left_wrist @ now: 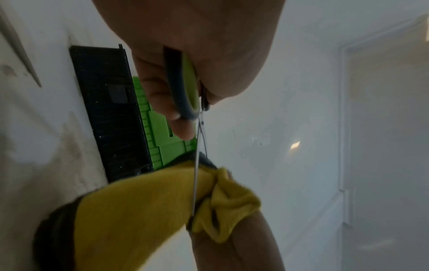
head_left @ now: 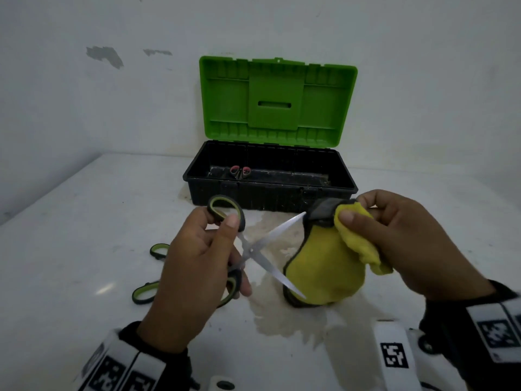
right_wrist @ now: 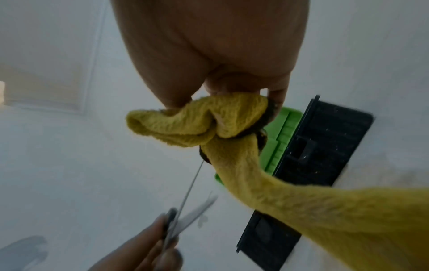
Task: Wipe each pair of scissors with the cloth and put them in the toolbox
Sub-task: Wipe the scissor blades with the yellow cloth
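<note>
My left hand (head_left: 197,266) grips the handles of green-and-grey scissors (head_left: 255,253), whose blades are spread wide in an X above the table. My right hand (head_left: 394,235) pinches a yellow cloth (head_left: 324,266) with a dark edge around the tip of the upper blade; the rest of the cloth hangs down to the table. In the left wrist view the scissors (left_wrist: 197,165) run edge-on into the cloth (left_wrist: 144,210). The right wrist view shows the bunched cloth (right_wrist: 209,121) over the blade (right_wrist: 190,188). A black toolbox (head_left: 270,193) with an open green lid (head_left: 277,100) stands behind, holding pink-handled scissors (head_left: 240,172).
A second pair of green-handled scissors (head_left: 149,289) lies on the white table (head_left: 70,249) left of my left hand, partly hidden by it. A stained patch (head_left: 284,320) marks the table under the cloth. A white wall rises behind the toolbox.
</note>
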`<state>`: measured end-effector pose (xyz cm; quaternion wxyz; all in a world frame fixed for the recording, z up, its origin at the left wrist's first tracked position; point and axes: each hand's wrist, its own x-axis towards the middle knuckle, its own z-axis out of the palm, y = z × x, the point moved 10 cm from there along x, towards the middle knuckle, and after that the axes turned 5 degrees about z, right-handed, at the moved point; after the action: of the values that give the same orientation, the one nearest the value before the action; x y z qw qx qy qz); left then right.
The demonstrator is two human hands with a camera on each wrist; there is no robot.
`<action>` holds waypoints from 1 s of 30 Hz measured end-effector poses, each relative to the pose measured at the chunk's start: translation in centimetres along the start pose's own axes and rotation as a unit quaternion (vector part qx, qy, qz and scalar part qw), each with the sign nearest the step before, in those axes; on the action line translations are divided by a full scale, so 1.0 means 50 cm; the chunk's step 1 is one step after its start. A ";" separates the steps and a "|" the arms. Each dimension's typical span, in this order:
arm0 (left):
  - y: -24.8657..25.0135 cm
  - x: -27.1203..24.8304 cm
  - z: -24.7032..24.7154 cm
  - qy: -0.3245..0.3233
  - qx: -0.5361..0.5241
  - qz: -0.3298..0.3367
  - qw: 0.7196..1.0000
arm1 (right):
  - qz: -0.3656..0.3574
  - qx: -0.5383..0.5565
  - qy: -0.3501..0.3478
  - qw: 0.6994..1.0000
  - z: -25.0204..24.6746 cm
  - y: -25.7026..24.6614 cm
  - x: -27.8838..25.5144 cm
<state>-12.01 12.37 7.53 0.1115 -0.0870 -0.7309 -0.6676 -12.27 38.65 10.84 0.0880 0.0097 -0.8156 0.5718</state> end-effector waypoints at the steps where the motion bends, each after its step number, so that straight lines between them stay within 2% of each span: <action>1: -0.001 0.001 0.001 0.013 -0.004 -0.002 1.000 | 0.006 0.041 0.021 0.999 0.003 0.008 0.000; 4: -0.002 0.004 0.016 0.039 -0.006 0.007 0.999 | -0.003 0.097 0.031 0.995 0.052 0.010 -0.007; 9: -0.013 0.009 0.009 0.114 0.018 0.034 0.993 | -0.021 0.107 -0.066 0.992 0.146 -0.023 -0.038; 13: -0.011 0.011 -0.006 0.148 0.044 0.058 0.986 | -0.032 0.081 -0.084 0.993 0.169 -0.025 -0.048; 21: 0.006 0.002 -0.004 0.158 0.011 0.090 0.983 | -0.008 0.035 -0.053 0.998 0.179 -0.012 -0.039; 30: 0.018 0.004 -0.001 0.113 -0.010 0.134 0.984 | -0.003 -0.041 -0.119 0.992 0.210 -0.015 -0.038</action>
<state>-11.95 12.41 8.46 0.2810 -0.1097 -0.6889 -0.6591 -11.69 28.42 7.75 -0.0082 0.0764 -0.8432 0.5321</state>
